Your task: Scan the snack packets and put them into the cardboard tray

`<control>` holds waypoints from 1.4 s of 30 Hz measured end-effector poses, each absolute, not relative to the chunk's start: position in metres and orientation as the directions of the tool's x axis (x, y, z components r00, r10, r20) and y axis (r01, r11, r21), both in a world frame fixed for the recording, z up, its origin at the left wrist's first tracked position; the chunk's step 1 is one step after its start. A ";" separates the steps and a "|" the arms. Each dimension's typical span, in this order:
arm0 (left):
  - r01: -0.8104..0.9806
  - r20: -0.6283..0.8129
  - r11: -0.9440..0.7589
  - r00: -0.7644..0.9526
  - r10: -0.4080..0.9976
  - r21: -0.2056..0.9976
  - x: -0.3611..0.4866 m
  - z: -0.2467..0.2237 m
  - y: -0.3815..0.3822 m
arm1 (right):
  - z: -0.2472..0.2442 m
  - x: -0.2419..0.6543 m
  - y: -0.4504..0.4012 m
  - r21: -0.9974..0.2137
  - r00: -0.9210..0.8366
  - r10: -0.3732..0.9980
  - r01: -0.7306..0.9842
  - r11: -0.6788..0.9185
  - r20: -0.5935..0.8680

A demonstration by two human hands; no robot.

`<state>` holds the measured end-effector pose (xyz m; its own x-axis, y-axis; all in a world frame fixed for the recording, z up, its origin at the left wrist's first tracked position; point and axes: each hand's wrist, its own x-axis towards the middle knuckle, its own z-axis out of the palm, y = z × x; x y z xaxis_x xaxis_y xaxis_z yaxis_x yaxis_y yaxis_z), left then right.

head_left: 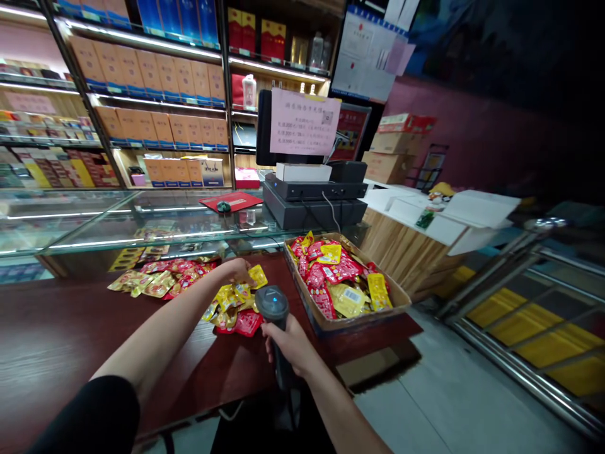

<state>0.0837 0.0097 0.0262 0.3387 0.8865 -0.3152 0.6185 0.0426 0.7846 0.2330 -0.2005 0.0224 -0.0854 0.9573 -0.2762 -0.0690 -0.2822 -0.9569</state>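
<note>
My right hand is wrapped round the grip of a dark barcode scanner, whose top shows a small blue light. Stretched forward, my left hand pinches a small yellow snack packet above a loose pile. That pile of yellow and red packets lies on the dark red-brown table. Left of it, partly behind my left forearm, spreads another heap of red and gold packets. To the right stands an open cardboard box full of red and yellow packets.
Behind the table runs a glass display counter with a red mouse pad. A monitor bearing a pink notice stands on black till equipment. Metal railings are at the right. Shelves of boxed goods line the back.
</note>
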 end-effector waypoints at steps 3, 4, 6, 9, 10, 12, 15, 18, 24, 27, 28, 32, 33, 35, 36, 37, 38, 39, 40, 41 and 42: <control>0.512 -0.327 0.150 0.275 0.904 0.846 0.082 0.031 0.002 | 0.017 0.228 -0.201 -0.958 -0.059 0.962 -0.088 -0.271 -0.267; 0.461 -0.326 0.178 0.265 0.908 0.869 0.082 0.032 -0.002 | 0.016 0.226 -0.202 -0.959 -0.047 0.963 -0.093 -0.268 -0.264; 0.362 -0.326 0.223 0.256 0.910 0.905 0.082 0.034 -0.011 | 0.014 0.221 -0.203 -0.960 -0.026 0.964 -0.093 -0.265 -0.263; 0.248 -0.329 0.268 0.250 0.911 0.931 0.078 0.036 -0.024 | 0.013 0.212 -0.206 -0.965 -0.019 0.967 -0.067 -0.255 -0.254; 0.217 -0.328 0.277 0.251 0.911 0.936 0.076 0.037 -0.028 | 0.012 0.209 -0.207 -0.967 -0.019 0.969 -0.061 -0.248 -0.247; 0.171 -0.324 0.286 0.261 0.909 0.943 0.071 0.039 -0.036 | 0.009 0.202 -0.208 -0.973 -0.013 0.974 -0.048 -0.227 -0.226; 0.127 -0.315 0.290 0.283 0.906 0.949 0.062 0.043 -0.044 | 0.002 0.194 -0.207 -0.980 0.008 0.980 -0.010 -0.200 -0.200; 0.078 -0.306 0.297 0.285 0.908 0.952 0.055 0.048 -0.050 | -0.001 0.187 -0.204 -0.982 0.001 0.982 0.028 -0.188 -0.188; 0.036 -0.298 0.298 0.232 0.926 0.954 0.045 0.051 -0.053 | -0.001 0.180 -0.199 -0.981 -0.001 0.981 0.034 -0.192 -0.192; 0.031 -0.304 0.306 0.240 0.922 0.952 0.041 0.051 -0.054 | -0.002 0.179 -0.199 -0.980 -0.003 0.981 0.041 -0.196 -0.196; 0.027 -0.306 0.309 0.245 0.920 0.951 0.041 0.050 -0.054 | -0.001 0.179 -0.199 -0.980 -0.012 0.981 0.040 -0.195 -0.196; 0.050 -0.314 0.312 0.257 0.914 0.949 0.039 0.052 -0.059 | 0.011 0.189 -0.200 -0.994 0.048 0.994 0.044 -0.100 -0.098; 0.063 -0.319 0.314 0.268 0.909 0.947 0.039 0.053 -0.062 | 0.017 0.194 -0.199 -0.999 0.095 0.995 0.030 -0.045 -0.042; 0.079 -0.339 0.332 0.308 0.889 0.940 0.038 0.055 -0.068 | 0.032 0.205 -0.193 -0.997 0.156 0.986 -0.050 0.061 0.052; 0.081 -0.353 0.346 0.332 0.875 0.935 0.038 0.057 -0.072 | 0.041 0.212 -0.189 -0.991 0.158 0.986 -0.116 0.070 0.052; 0.082 -0.368 0.363 0.353 0.860 0.928 0.038 0.058 -0.076 | 0.049 0.219 -0.184 -0.981 0.119 0.993 -0.192 0.033 0.010; 0.084 -0.383 0.380 0.371 0.846 0.921 0.038 0.059 -0.079 | 0.058 0.227 -0.178 -0.961 0.052 0.997 -0.273 -0.048 -0.065; 0.087 -0.396 0.395 0.385 0.833 0.915 0.038 0.060 -0.083 | 0.066 0.235 -0.172 -0.923 -0.056 0.988 -0.352 -0.156 -0.146; 0.089 -0.407 0.407 0.397 0.823 0.909 0.038 0.061 -0.086 | 0.073 0.242 -0.167 -0.870 -0.186 0.959 -0.411 -0.272 -0.211; 0.091 -0.417 0.418 0.404 0.814 0.904 0.039 0.062 -0.088 | 0.079 0.249 -0.163 -0.813 -0.304 0.917 -0.444 -0.377 -0.259; 0.090 -0.426 0.428 0.407 0.808 0.899 0.040 0.064 -0.090 | 0.084 0.255 -0.159 -0.768 -0.381 0.881 -0.462 -0.444 -0.281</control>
<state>0.0401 -0.0901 0.0639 0.4066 0.8083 -0.4259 0.0904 0.4282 0.8991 0.2548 -0.1592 0.0839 -0.3807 0.8811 -0.2806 -0.4619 -0.4441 -0.7677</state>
